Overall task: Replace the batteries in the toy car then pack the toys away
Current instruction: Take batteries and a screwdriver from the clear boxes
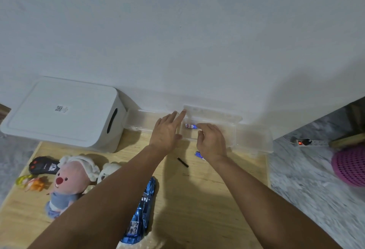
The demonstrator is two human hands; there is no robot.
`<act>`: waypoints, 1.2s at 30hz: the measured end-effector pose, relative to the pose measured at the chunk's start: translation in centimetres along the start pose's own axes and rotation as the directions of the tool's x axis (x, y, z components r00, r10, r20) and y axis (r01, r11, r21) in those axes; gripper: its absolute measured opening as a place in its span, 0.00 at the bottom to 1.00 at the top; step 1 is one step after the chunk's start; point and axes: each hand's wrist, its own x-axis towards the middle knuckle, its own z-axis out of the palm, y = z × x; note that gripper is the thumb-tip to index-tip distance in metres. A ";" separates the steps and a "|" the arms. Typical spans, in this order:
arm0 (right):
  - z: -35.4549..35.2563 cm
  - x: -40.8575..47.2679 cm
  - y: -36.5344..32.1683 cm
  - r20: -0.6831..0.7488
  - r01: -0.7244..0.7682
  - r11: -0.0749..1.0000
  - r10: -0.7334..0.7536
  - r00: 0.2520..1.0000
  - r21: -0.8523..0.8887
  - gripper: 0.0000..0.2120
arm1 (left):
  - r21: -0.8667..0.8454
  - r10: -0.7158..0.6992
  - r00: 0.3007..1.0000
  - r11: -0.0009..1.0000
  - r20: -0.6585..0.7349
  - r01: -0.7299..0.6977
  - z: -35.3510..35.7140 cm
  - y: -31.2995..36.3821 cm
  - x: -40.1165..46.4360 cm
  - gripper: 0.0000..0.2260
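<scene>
Head view, left to right: white lidded bin (61,110) at wall; plush toy (68,181) on wooden mat (207,199); blue toy car (141,211) lying under left forearm, likely light, rigid, glossy, best gripped across body; left hand (165,130) spread flat, holding nothing, on clear box (217,126); battery (191,126) inside; right hand (212,142) curled, grip unclear

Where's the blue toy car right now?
In the head view, the blue toy car lies on the wooden board, low centre, between the forearms and right of the pink plush.
</scene>
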 end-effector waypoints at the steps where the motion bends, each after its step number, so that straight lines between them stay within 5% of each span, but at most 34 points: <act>1: 0.0 0.9 -0.2 0.102 -0.029 0.999 0.031 0.994 -0.024 0.15 | -0.007 0.003 1.000 1.000 -0.001 -0.003 0.0 0.0 0.0 0.40; 6: 0.6 3.7 -0.8 0.399 -0.139 0.968 0.215 0.891 -0.211 0.13 | 0.001 0.015 1.000 1.000 -0.016 -0.015 0.4 -0.3 0.1 0.39; 22: 1.2 4.3 -2.9 0.435 0.066 0.862 0.186 0.881 -0.502 0.10 | -0.023 0.023 0.999 0.999 -0.041 -0.023 0.2 -0.1 0.1 0.40; 31: 0.2 4.0 -2.3 0.385 -0.151 0.916 0.300 0.873 -0.371 0.09 | -0.002 0.026 0.999 1.000 -0.032 -0.026 0.3 -0.3 0.1 0.39; 36: -1.2 1.2 -0.6 0.180 -0.125 0.987 0.141 0.974 -0.099 0.09 | 0.020 0.051 0.998 0.999 -0.046 -0.051 0.3 -0.3 -0.2 0.37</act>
